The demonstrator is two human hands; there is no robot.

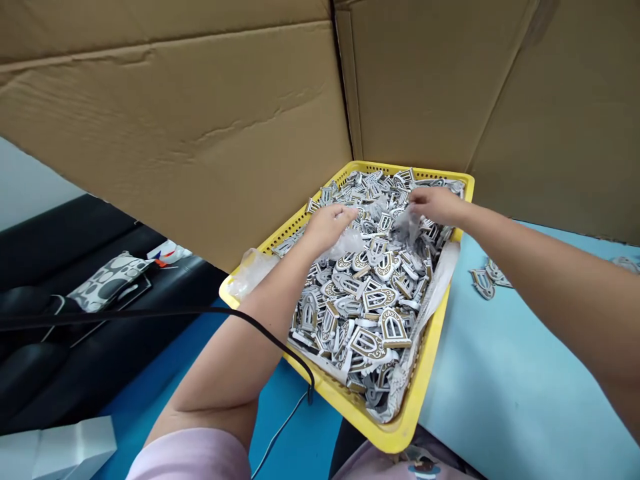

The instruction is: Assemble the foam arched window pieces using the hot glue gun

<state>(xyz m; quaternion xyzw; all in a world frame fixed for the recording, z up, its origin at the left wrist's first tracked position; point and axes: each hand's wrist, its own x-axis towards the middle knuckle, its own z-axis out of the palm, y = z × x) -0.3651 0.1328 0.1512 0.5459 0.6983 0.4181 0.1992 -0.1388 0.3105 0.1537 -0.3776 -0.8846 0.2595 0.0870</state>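
Note:
A yellow basket (431,353) is heaped with small white, grey and gold window-shaped pieces (380,299). Over the left middle of the heap is my left hand (330,225), its fingers closed on a clear plastic bag (347,245). My right hand (434,203) reaches over the far right part of the basket, fingers pinched on the greyish upper part of clear plastic (407,225). Whether both hands hold one same bag cannot be made out. More crumpled plastic (251,270) lies over the basket's left rim.
Cardboard walls (225,133) rise behind the basket. A few loose pieces (484,283) lie on the light blue table (493,373) at right. A black cable (200,310) crosses at left, beside a black sofa (135,333) and a patterned pouch (110,280).

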